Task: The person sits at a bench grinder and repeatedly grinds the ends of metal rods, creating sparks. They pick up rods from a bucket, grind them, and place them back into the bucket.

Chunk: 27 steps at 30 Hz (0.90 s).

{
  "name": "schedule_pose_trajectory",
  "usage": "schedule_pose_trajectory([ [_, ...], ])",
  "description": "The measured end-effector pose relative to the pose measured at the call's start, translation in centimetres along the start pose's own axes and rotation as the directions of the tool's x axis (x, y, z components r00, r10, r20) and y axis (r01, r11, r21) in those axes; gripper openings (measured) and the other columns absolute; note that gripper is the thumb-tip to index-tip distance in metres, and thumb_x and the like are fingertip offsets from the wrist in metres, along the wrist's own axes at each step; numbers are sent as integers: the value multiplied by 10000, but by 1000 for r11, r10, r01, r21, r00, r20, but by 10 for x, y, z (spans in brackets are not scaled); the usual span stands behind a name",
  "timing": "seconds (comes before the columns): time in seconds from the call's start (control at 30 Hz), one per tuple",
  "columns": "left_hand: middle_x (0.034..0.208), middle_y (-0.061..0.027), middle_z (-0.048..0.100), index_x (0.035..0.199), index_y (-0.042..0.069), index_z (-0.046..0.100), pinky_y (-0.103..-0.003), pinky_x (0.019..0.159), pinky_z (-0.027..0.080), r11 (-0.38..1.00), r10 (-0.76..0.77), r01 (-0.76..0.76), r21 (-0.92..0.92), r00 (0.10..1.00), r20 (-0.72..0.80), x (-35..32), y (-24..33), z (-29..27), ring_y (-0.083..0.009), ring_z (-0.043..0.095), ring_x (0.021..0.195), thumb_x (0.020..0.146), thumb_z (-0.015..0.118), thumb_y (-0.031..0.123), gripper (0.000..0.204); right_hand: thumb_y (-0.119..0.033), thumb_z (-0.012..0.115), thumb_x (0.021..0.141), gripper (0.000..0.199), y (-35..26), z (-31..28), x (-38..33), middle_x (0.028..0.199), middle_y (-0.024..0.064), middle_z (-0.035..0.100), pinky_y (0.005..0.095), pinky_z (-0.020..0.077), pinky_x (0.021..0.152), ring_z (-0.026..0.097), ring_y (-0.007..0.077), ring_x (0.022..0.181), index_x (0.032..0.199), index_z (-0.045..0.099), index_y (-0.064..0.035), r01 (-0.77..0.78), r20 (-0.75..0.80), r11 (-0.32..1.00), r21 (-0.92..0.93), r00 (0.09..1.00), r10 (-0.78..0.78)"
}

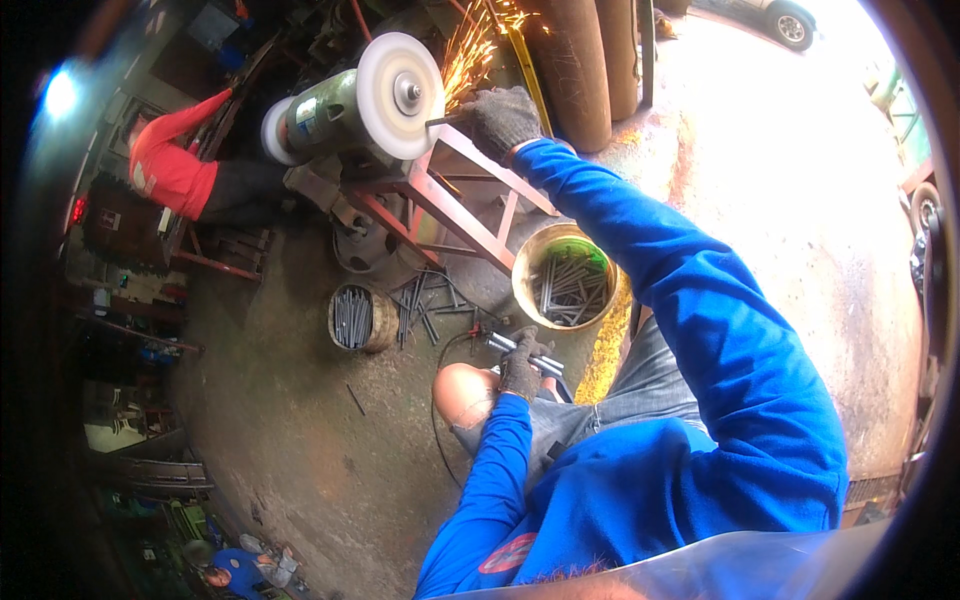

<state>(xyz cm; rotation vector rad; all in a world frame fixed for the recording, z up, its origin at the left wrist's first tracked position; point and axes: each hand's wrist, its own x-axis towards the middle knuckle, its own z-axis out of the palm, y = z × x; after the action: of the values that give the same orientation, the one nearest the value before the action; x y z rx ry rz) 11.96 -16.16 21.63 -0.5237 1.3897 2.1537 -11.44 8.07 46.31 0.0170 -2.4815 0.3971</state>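
Note:
My right hand [502,118], in a dark knit glove, presses a short metal rod [440,122] against the white wheel [401,94] of a green bench grinder [325,113]. Orange sparks [475,45] fly up behind the wheel. My left hand [522,362], also gloved, rests low by my knee and grips a bundle of metal rods [512,347]. Both sleeves are bright blue.
The grinder sits on a red steel stand [455,205]. A yellow bucket [530,262] holds several rods, a smaller can [352,318] holds more, and loose rods [425,300] lie on the concrete between them. A person in red [172,165] crouches at left. Rusty cylinders [580,60] stand behind.

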Motion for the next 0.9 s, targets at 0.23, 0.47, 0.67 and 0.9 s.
schedule_pose_trajectory([
  [0.23, 691, -28, 504, 1069, 67, 561, -449, 898, 542, 999, -12, 14, -46, 999, 41, 3, -4, -1, -155, 539, 664, 929, 631, 167, 186, -129, 586, 767, 217, 10, 13, 1, 824, 109, 703, 431, 517, 729, 695, 294, 814, 872, 758, -212, 0, -22, 1000, -8, 1000, 0],
  [0.47, 680, -43, 575, 1014, 84, 613, -390, 789, 565, 999, 11, -9, -45, 999, 34, -3, 0, 5, -143, 556, 615, 893, 655, 142, 141, -154, 594, 778, 201, 1, -1, -2, 823, 113, 700, 429, 515, 722, 691, 307, 806, 892, 753, -200, -36, 44, 998, -55, 998, 38],
  [0.67, 677, -48, 572, 1015, 83, 614, -390, 797, 567, 1000, 22, -22, 2, 999, 35, 3, -6, -5, -141, 547, 620, 904, 652, 174, 149, -157, 585, 793, 239, 1, -1, -4, 862, 116, 690, 418, 497, 749, 676, 295, 863, 956, 747, -224, 6, -16, 998, -60, 1000, -7],
  [0.9, 688, -54, 567, 1025, 74, 616, -395, 803, 567, 1000, 13, -12, -15, 1000, 29, -4, 1, 6, -152, 552, 636, 908, 639, 161, 147, -125, 568, 782, 322, 6, 2, -7, 857, 113, 692, 436, 525, 738, 685, 301, 831, 1004, 748, -275, 3, -39, 999, -47, 999, -4],
])
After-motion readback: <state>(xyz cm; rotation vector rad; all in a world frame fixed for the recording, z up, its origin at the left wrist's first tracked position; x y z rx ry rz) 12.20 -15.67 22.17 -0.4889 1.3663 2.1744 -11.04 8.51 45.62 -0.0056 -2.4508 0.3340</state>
